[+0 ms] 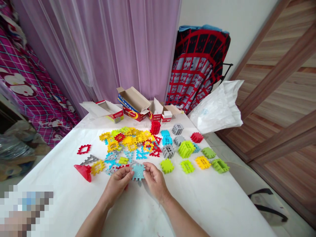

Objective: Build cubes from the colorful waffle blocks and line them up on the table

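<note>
Between my two hands is a light blue toothed building tile [138,171], held just above the table. My left hand [120,179] pinches its left edge with thumb and fingers. At the opposite edge, my right hand [155,179] grips it the same way. Behind the tile lies a mixed heap of toothed pieces, with yellow tiles [129,140] on top and blue pieces [112,158] at the front. A lime green tile [167,166] lies to the right of my right hand. Farther left are a red cone-like piece [84,171] and a yellow frame tile [97,167].
Stacks of tiles by colour stand on the right, among them a lime stack [186,149] and a grey stack [168,151]. Opened cardboard boxes [134,98] line the back. A white bag [217,107] sits at the back right corner. A stool [266,200] is beside the table.
</note>
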